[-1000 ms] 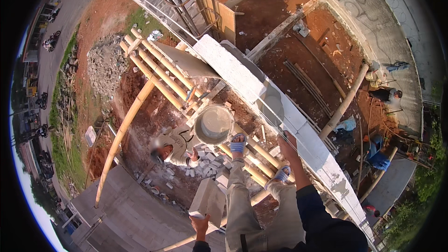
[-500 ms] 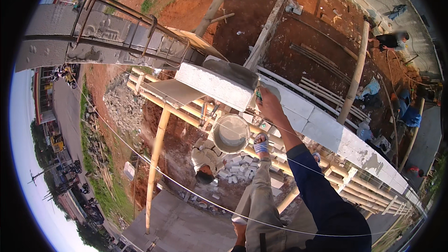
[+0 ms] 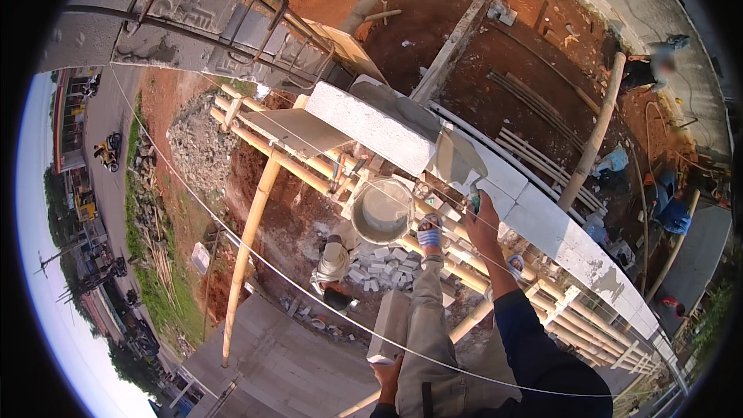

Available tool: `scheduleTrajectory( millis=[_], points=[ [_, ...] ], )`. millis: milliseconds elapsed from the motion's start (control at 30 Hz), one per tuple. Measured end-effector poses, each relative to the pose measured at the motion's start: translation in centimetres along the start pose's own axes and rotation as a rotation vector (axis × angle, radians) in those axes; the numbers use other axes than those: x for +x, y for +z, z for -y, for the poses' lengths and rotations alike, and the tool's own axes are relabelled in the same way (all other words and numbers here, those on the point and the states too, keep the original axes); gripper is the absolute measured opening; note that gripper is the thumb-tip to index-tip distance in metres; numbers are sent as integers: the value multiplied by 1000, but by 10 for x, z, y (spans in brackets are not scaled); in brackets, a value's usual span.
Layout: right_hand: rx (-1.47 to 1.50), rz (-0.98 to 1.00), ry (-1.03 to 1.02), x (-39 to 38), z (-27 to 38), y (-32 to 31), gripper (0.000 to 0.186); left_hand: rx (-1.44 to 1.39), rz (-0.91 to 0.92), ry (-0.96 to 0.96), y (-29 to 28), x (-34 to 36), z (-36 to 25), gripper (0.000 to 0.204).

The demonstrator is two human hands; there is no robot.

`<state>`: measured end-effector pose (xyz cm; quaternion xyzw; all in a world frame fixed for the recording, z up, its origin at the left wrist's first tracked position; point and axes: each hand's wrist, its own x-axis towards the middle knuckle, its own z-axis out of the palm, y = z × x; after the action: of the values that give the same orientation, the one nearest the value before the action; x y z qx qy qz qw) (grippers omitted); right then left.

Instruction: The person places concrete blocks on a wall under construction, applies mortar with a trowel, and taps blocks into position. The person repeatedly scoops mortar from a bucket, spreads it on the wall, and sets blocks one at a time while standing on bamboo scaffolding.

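In my right hand (image 3: 481, 220) is a trowel (image 3: 462, 161), its grey mortar-smeared blade over the wall top beside the end of a white block (image 3: 371, 125). Wet grey mortar (image 3: 398, 111) lies along that block's far side. My left hand (image 3: 387, 374), low in the picture, grips one end of a long pale grey block (image 3: 389, 325), held tilted beside my leg. Between my foot and the wall stands a round bucket (image 3: 382, 209) of grey mortar. The white block wall (image 3: 553, 226) runs on toward the lower right.
Bamboo scaffold poles (image 3: 313, 178) run under my sandalled foot (image 3: 429, 234). A taut string (image 3: 255, 251) crosses in front of me. Steel bars (image 3: 232, 50) jut over the left wall. Below, a person (image 3: 333, 267) is near piled blocks (image 3: 379, 267); another person (image 3: 650, 71) is far right.
My right hand and the trowel have drawn back to the right along the wall, away from the white block's end. The grey block in my left hand has come into view.
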<state>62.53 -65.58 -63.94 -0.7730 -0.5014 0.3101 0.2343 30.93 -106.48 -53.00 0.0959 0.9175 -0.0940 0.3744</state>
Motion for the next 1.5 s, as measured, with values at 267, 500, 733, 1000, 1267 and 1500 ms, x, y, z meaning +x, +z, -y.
scheduleTrajectory(
  millis=[267,500,733,1000,1267,1500],
  points=[
    [-123,186,-86,-138,-70,91,39,-45,31,-172,28,-35,9,126],
    [-392,314,-298,-77,-28,267,27,-330,6,-282,40,-77,16,114],
    [-348,725,-141,-23,-38,327,32,-314,42,-279,50,-72,31,116],
    [-207,764,-151,-53,-29,181,52,-148,103,-274,41,-48,40,130],
    [-74,457,4,-77,-19,6,37,-106,78,-158,16,-19,26,125],
    [-119,688,144,-77,35,-128,44,-158,32,-35,-17,-18,-9,116]
  ],
)
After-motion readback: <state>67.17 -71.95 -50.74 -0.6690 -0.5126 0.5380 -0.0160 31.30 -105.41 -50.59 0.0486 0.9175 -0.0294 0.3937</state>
